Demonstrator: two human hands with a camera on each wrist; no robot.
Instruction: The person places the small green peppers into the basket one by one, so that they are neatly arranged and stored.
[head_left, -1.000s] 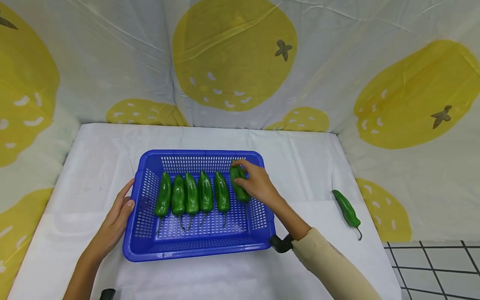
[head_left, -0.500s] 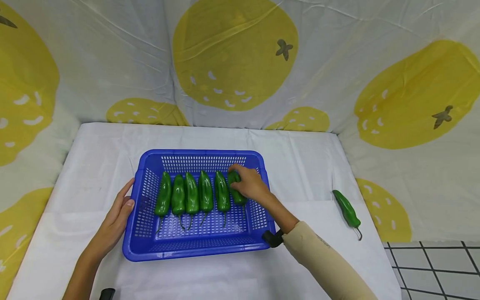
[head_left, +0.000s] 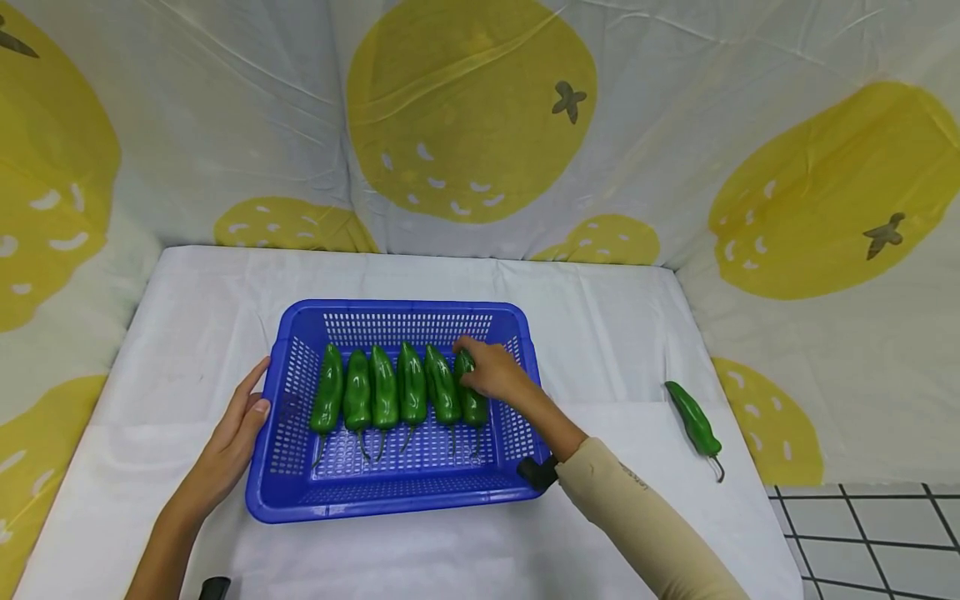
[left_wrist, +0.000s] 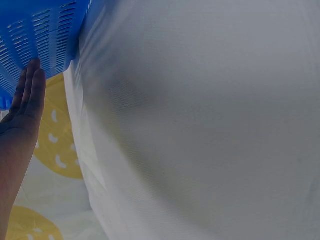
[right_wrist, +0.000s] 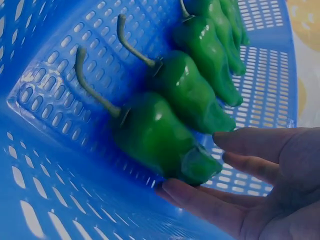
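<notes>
Several green peppers lie side by side in a blue plastic basket, stems toward the front. At the row's right end, my right hand is around the tip of the last pepper. In the right wrist view, the fingers of the right hand look fairly straight; a lower finger touches or nearly touches that pepper, and an upper one is near the neighbouring pepper's tip. My left hand rests against the basket's left side with extended fingers, also visible in the left wrist view.
Another green pepper lies on the white tablecloth to the right. Cloth with yellow fruit prints hangs behind and at the sides. White tiles show at the lower right.
My right hand has moved left and lowered the last pepper into line beside the others. The tip of the neighbouring pepper has shifted slightly left. The left hand has stayed put.
</notes>
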